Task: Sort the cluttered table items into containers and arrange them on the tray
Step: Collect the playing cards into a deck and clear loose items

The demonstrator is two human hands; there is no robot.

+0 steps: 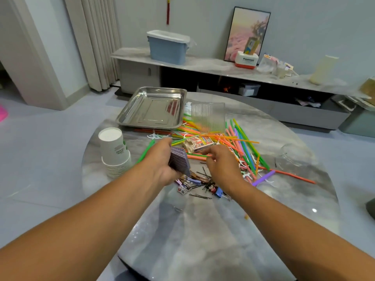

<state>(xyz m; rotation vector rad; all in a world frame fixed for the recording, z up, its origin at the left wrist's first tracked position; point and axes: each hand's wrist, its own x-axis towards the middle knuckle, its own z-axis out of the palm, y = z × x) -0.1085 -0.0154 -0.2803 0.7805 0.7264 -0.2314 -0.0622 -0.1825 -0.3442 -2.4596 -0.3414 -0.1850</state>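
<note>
My left hand (160, 159) grips a stack of dark purple playing cards (179, 161) above the round marble table (203, 230). My right hand (221, 163) hovers just right of the stack, fingers loosely curled and holding nothing. The card box (197, 143) lies just beyond both hands. Coloured straws (241, 145) and white floss picks (246, 175) are scattered to the right. Hair pins and clips (199, 184) lie under my hands. An empty steel tray (152, 108) sits at the far left of the table.
A stack of white paper cups (114, 151) stands left of my left hand. A clear ribbed container (208, 116) stands by the tray, and a clear glass bowl (292, 157) sits at the right. A low cabinet (223, 78) runs behind the table.
</note>
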